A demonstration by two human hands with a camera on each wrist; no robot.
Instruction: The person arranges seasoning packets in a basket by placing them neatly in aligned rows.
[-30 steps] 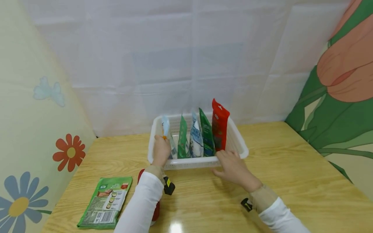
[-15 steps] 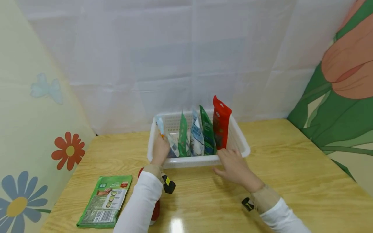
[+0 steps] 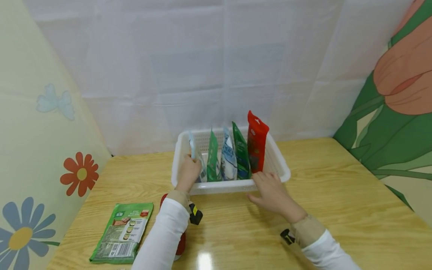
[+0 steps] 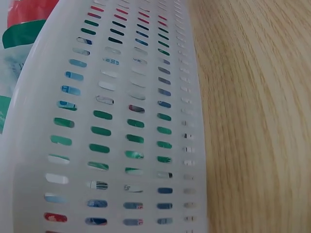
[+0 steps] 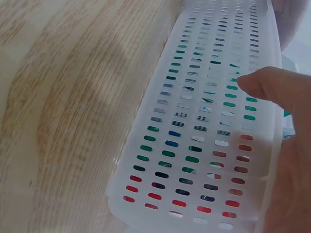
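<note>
A white perforated plastic basket (image 3: 222, 187) stands at the table's back, holding several upright packets. At its left end my left hand (image 3: 188, 171) pinches a light-blue packet (image 3: 192, 143), its fingertips partly hidden. My right hand (image 3: 272, 192) grips the front rim towards the right, fingers over the edge. In the right wrist view, the right thumb (image 5: 265, 85) lies along the basket's outer wall (image 5: 160, 141). Beside the held packet stand a green packet (image 3: 213, 159), a white-and-blue one (image 3: 228, 161), a darker green one (image 3: 241, 155) and a tall red one (image 3: 258, 144).
A green packet (image 3: 122, 232) lies flat on the wooden table (image 3: 243, 240) at the front left. A red object (image 3: 181, 245) is mostly covered by my left sleeve. White sheeting (image 3: 189, 75) hangs directly behind the basket.
The light-blue packet first leaned left in the basket, then came back nearly upright, with my left hand moving slightly right alongside it. My right hand has kept its place on the rim.
</note>
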